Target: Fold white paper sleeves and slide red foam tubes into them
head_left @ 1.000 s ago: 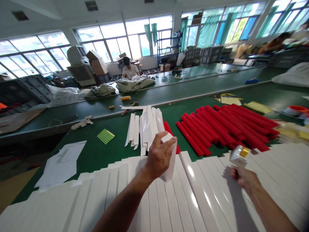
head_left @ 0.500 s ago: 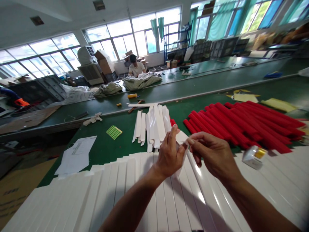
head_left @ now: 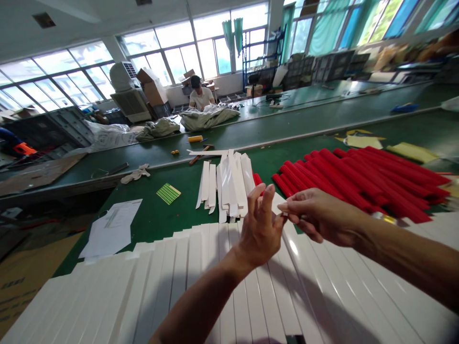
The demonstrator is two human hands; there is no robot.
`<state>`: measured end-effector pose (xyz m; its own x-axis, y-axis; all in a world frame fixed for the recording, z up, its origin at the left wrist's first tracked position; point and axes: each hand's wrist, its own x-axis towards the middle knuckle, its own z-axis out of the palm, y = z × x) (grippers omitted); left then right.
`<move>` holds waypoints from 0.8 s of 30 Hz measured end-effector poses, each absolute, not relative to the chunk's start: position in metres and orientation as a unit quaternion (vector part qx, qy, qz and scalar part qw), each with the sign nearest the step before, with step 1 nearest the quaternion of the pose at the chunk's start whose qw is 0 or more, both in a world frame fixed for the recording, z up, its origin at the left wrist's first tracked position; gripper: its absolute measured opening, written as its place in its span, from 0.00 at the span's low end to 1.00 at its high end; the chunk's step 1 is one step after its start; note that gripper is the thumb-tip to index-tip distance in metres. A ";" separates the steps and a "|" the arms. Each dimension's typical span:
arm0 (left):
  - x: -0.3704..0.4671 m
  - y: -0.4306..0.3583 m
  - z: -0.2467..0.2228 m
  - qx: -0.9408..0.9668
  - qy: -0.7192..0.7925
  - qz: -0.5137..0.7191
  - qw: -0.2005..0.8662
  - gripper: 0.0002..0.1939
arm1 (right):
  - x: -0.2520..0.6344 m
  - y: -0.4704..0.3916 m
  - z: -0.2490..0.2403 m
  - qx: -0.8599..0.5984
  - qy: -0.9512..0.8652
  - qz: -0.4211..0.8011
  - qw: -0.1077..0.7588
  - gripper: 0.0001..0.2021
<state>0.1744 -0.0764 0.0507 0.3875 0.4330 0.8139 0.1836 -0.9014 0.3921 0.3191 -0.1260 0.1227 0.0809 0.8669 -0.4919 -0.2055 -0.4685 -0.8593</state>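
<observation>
My left hand (head_left: pixel 261 231) is over the rows of long white boxes (head_left: pixel 201 267), its thumb curled in and its other fingers partly raised. Behind its fingers a white box end (head_left: pixel 275 202) shows, which the hand appears to grip; most of it is hidden. My right hand (head_left: pixel 317 216) meets it from the right, thumb and forefinger pinched at the edge of that white end. What the pinch holds is too small to make out. Beyond the hands lies a stack of narrow white folded strips (head_left: pixel 231 184). Red tubes (head_left: pixel 344 179) are piled to the right.
A tape roll (head_left: pixel 389 219) is half hidden behind my right forearm. A green sticker sheet (head_left: pixel 168 194), white papers (head_left: pixel 111 227) and a glove (head_left: pixel 135 174) lie on the left. Across the green conveyor table (head_left: pixel 304 117), a person (head_left: pixel 201 95) sits by grey-green sacks (head_left: pixel 210 118).
My right hand has shifted slightly up, its forearm swinging up across the tape roll. My left hand has moved a little right, its fingers spreading more. The view has tilted slightly.
</observation>
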 end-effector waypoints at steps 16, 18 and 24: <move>0.151 -0.066 0.067 0.872 0.145 0.393 0.253 0.36 | 0.311 -0.134 0.065 -0.634 -0.399 0.459 0.478 0.21; 0.154 -0.071 0.060 0.856 0.166 0.415 0.259 0.35 | 0.307 -0.132 0.034 -0.650 -0.487 0.343 0.472 0.18; 0.180 -0.075 0.039 0.712 0.353 0.571 0.204 0.31 | 0.278 -0.131 -0.020 -0.694 -0.660 0.100 0.270 0.26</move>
